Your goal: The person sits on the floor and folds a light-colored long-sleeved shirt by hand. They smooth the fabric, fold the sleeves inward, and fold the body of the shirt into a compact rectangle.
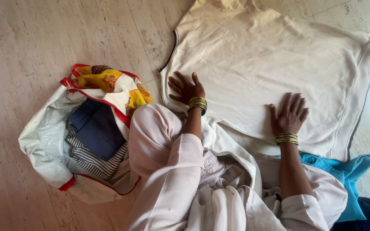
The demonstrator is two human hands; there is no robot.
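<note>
A cream garment (270, 60) with dark edging lies spread flat on the pale stone floor. My left hand (186, 89) rests palm down on its near left edge, fingers spread. My right hand (289, 114) presses flat on the cloth near its lower middle, fingers apart. Both wrists wear gold and green bangles. Neither hand holds anything. My knee in pale pink cloth (155, 128) is bent just below the left hand.
A white bag with red trim (44, 141) lies open at the left, holding dark blue, striped and yellow patterned clothes. A turquoise cloth (343, 171) lies at the lower right, partly under the cream garment. Bare floor (44, 42) stretches to the upper left.
</note>
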